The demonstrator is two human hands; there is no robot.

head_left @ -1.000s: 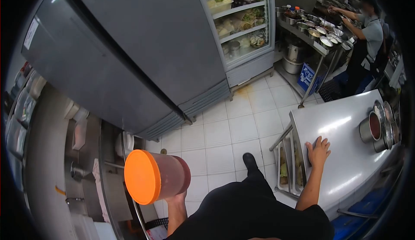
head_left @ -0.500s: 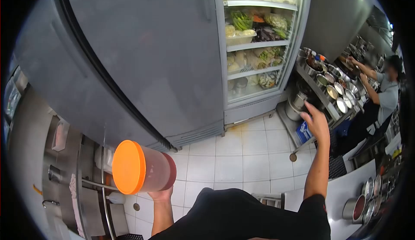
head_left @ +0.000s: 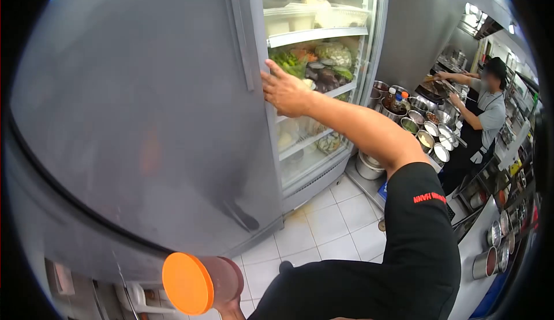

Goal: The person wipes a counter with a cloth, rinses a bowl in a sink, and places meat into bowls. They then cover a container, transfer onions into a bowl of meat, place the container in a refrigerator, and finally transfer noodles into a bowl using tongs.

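Low in the view, my left hand (head_left: 232, 308) is wrapped round a translucent plastic jar (head_left: 224, 277) with an orange lid (head_left: 188, 283) and reddish contents. The jar is tilted so its lid faces left, and most of my fingers are hidden beneath it. My right hand (head_left: 287, 92) is stretched out at the edge of the grey refrigerator door (head_left: 156, 118), just below the long door handle (head_left: 241, 32). Its fingers are extended, with nothing seen in them; whether the fingertips touch the door is hard to make out. Behind it stands a glass-front refrigerator (head_left: 314, 33) with vegetables on its shelves.
A co-worker (head_left: 487, 109) stands at the cooking station on the right. Several metal bowls and pots (head_left: 427, 138) sit on a rack there. A steel pot (head_left: 485, 262) rests on a counter at the lower right. White floor tiles (head_left: 317, 219) lie below.
My right hand has swung up and left from over the floor to the grey refrigerator's door edge. I am closer to the refrigerator, and the jar has shifted lower in view, still in my left hand.
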